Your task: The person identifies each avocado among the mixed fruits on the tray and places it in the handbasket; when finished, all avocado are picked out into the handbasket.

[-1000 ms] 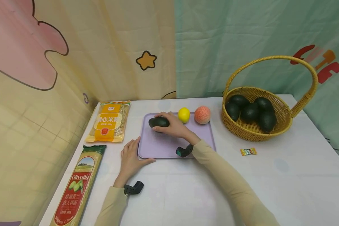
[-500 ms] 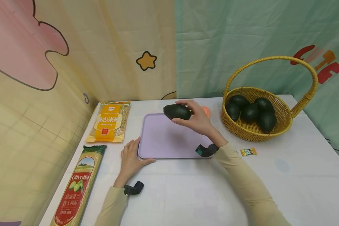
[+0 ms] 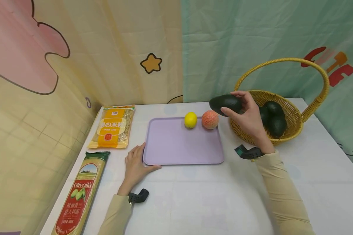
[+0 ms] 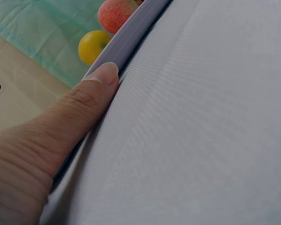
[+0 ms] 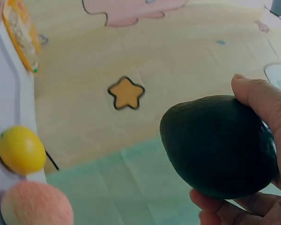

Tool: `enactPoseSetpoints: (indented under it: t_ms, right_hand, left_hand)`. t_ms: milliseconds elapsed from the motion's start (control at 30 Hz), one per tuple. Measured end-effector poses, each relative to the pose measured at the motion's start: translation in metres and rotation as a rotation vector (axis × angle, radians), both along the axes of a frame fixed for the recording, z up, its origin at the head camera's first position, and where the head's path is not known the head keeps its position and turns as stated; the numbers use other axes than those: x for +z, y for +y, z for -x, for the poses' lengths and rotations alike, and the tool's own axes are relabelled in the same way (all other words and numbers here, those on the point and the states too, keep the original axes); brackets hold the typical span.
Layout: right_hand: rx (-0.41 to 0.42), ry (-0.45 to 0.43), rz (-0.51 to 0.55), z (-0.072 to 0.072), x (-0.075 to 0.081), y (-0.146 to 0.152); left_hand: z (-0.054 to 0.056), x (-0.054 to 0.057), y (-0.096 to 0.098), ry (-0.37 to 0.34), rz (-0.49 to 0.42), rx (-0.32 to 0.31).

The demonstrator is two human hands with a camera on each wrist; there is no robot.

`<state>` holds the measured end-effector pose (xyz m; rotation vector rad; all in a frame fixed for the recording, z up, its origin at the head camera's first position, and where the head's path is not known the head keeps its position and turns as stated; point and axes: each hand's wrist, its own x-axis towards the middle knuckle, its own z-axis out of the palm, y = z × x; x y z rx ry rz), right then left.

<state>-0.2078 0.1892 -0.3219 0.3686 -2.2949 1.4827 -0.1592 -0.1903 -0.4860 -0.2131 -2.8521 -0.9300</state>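
A dark green avocado (image 3: pixel 223 103) is in my right hand (image 3: pixel 250 119), with the thumb on one side and fingers on the other. It is in the air between the peach and the wicker basket (image 3: pixel 294 119). Several more avocados (image 3: pixel 277 126) lie inside the basket, partly hidden by the hand. My left hand (image 3: pixel 136 166) rests at the near left corner of a lilac tray (image 3: pixel 182 147), thumb stretched along the front rim. In the left wrist view the thumb (image 4: pixel 84 98) lies straight against that rim.
A yellow lemon (image 3: pixel 190 120) and a pink peach (image 3: pixel 210 119) sit at the tray's far edge. Two packages, rice noodles (image 3: pixel 112 127) and spaghetti (image 3: pixel 77 195), lie at left. The basket's tall handle (image 3: pixel 324 80) arches up. A small candy is mostly covered by the right wrist.
My right hand has lifted the avocado off the tray and carried it right, to the front of the basket. The lemon and peach show fully again. My left hand has stayed put.
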Motion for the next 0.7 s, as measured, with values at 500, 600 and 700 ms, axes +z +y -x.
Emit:
enactPoseSetpoints:
  t_ms: [500,600,700]
  right_hand:
    - [-0.209,-0.17,-0.117,0.015,-0.02,0.089]
    - [-0.222,-0.234,-0.175,0.017,-0.021,0.101]
    - [-0.213,-0.297,-0.221,0.019,-0.024,0.112]
  left_hand:
    - [0.0,0.001,-0.001,0.001,0.003,-0.001]
    - [0.0,0.001,0.0,-0.002,0.002,-0.002]
    - [-0.001,0.001,0.0,-0.003,0.0,-0.002]
